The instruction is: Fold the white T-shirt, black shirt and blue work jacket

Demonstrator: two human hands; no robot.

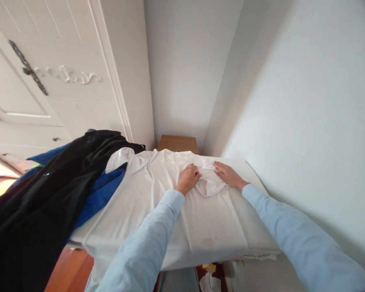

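A white T-shirt (170,202) lies spread over a table with a pale cover (255,227), its collar end at the far side. One sleeve is folded out to the left, and the fabric of the other sits bunched under my hands. My left hand (188,178), with a ring on a finger, is curled closed at the bunched sleeve and seems to pinch its cloth; the fingertips are partly hidden. To its right, my right hand (230,175) rests flat on the sleeve's outer part, fingers stretched out.
Black clothing (63,170) and a blue garment (103,194) are heaped along the table's left side. Behind them stands a white wardrobe (124,61). A brown wooden box (178,143) is beyond the far edge. A pale wall (316,113) closes the right side.
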